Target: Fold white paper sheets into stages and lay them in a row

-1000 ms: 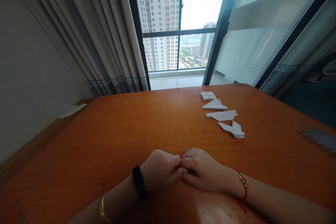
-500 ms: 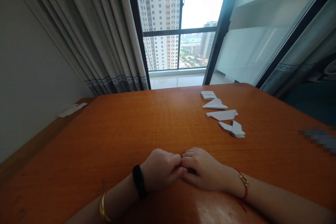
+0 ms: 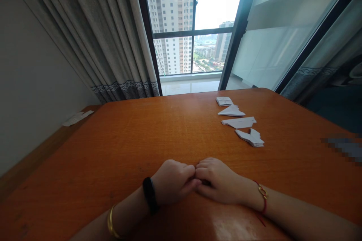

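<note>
My left hand [image 3: 175,180], with a black band at its wrist, rests closed near the table's front edge. Its fingertips meet those of my right hand [image 3: 219,181], which is also curled closed, palm down. Nothing shows between them, though the undersides of the fingers are hidden. Beyond my right hand lies a row of folded white papers: a V-shaped one [image 3: 251,138] closest, then a long flat one [image 3: 240,122], a pointed one [image 3: 232,110] and a small square one [image 3: 224,101]. Neither hand touches them.
The orange-brown wooden table [image 3: 158,128] spreads out ahead. A white sheet [image 3: 78,118] lies on a ledge at the left. A blurred-out patch [image 3: 345,149] sits at the right edge. Grey curtains [image 3: 121,45] and a window [image 3: 194,34] stand behind the table.
</note>
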A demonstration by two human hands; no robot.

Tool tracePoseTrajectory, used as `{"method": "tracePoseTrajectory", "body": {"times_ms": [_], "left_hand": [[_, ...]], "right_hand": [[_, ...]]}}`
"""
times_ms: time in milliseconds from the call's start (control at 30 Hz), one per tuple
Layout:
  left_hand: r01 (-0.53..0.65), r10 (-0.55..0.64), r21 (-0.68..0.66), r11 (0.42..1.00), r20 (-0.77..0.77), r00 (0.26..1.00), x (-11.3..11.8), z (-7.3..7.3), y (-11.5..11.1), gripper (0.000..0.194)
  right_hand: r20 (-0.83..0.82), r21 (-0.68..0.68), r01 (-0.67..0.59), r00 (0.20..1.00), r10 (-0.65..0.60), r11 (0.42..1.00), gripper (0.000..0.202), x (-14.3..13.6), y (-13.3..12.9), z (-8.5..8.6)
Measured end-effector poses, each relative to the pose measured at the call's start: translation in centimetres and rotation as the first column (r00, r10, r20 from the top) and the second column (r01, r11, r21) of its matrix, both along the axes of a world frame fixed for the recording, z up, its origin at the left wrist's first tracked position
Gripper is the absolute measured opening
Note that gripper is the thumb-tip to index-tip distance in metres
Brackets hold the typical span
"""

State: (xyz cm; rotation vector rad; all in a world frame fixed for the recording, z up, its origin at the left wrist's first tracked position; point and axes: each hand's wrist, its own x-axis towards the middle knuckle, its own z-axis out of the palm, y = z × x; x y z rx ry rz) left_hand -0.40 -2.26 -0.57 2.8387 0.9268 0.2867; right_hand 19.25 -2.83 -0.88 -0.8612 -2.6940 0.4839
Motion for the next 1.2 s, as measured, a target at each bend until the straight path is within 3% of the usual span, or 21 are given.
{"method": "tracePoseTrajectory", "body": {"times_ms": [1200], "left_hand": [[0.005,-0.005,-0.017,1.0,-0.013,1.0,0.04,0.17,-0.03,0.027]], "right_hand": [[0.005,0.009,-0.001,1.0,0.001,1.0,0.018,0.0,-0.05,-0.03]]}}
